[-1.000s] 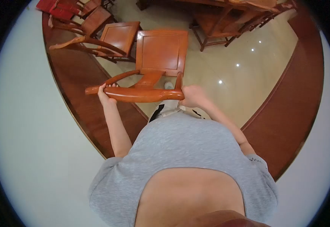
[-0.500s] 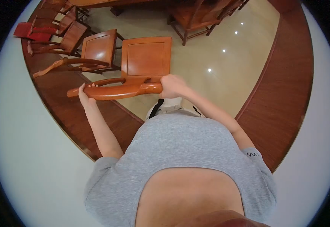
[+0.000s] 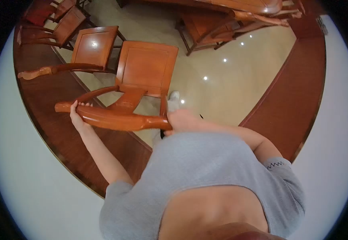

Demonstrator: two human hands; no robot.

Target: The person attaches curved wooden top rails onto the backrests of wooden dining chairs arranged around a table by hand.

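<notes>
A polished reddish-brown wooden chair stands in front of me, its curved top rail nearest my body. Near the left end of that rail, my left hand is closed, fingers wrapped over the wood. My right hand, a little blurred, grips the rail's right end close to my shirt. The chair's seat faces away from me, and its back slat shows below the rail. Most of the chair's legs are hidden under the seat.
Another wooden chair is just left, with more chairs behind it. At the top is a wooden table, with a chair on its near side. Dark brown flooring borders shiny beige tiles beside the pale wall.
The chair's top rail has come nearer my body, and more of its back slat shows. Both hands have kept their hold. My view has shifted, bringing more of the table into sight.
</notes>
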